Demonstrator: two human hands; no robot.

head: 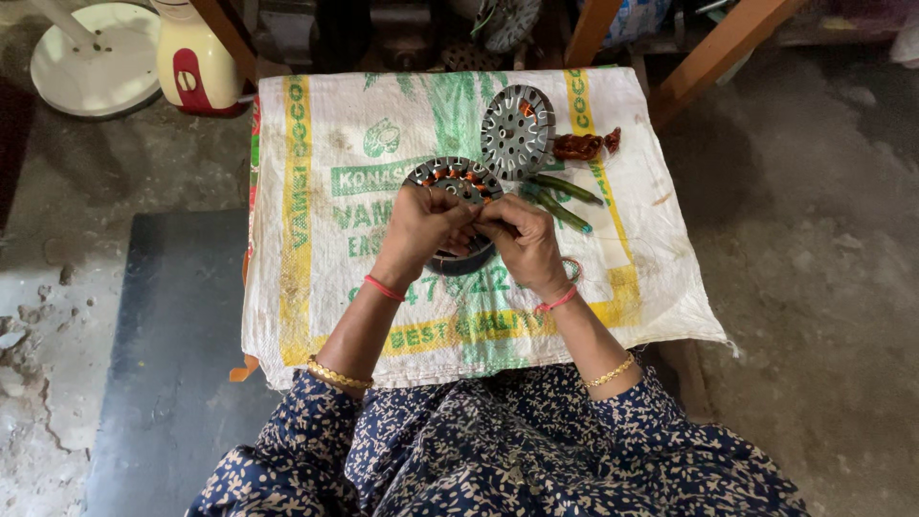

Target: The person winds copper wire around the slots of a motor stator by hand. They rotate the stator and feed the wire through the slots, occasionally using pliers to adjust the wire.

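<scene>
A round motor stator (456, 180) with copper windings in its slots lies on a white woven sack (316, 239) spread over a low stand. My left hand (418, 230) and my right hand (522, 244) meet over the stator's near edge, fingers pinched together on the windings. Both wrists carry red threads and gold bangles. What the fingertips hold is too small to tell.
A perforated round metal cover (517, 131) leans just behind the stator. Beside it lie green sleeved tools (563, 199) and a reddish coil of wire (584, 146). A white fan base (96, 59) and a cream appliance (196, 57) stand far left. Grey concrete floor surrounds the stand.
</scene>
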